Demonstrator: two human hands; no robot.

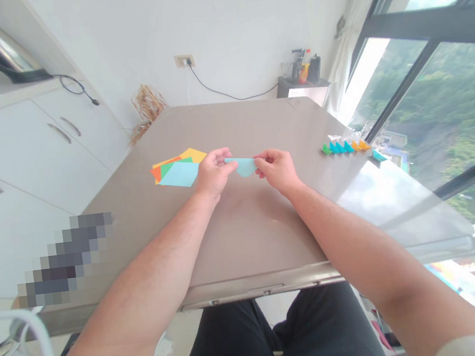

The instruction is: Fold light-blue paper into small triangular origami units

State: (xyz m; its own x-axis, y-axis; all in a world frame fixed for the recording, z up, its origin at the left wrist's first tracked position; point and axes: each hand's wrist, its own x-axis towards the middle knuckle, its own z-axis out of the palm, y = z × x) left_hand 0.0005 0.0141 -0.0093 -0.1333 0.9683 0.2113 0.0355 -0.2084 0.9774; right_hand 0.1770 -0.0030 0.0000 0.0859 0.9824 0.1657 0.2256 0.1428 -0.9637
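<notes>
Between my hands, above the middle of the table point(244, 240), is a folded piece of light blue paper point(245, 166). My left hand point(216, 172) pinches its left end between thumb and fingers. At the right end, my right hand point(277, 168) grips it with thumb and fingertips. The paper's upper edge runs straight, and its lower part hangs down in a blunt point. Just left of my left hand lies a fanned stack of coloured paper sheets point(179, 175), light blue on top, with green, orange and yellow beneath.
A row of small folded paper boats point(341, 147) in green, blue and orange stands at the right, with another blue boat point(378, 155) beside it. A blurred dark object point(67, 260) lies at the left edge. Windows point(446, 91) border the right side.
</notes>
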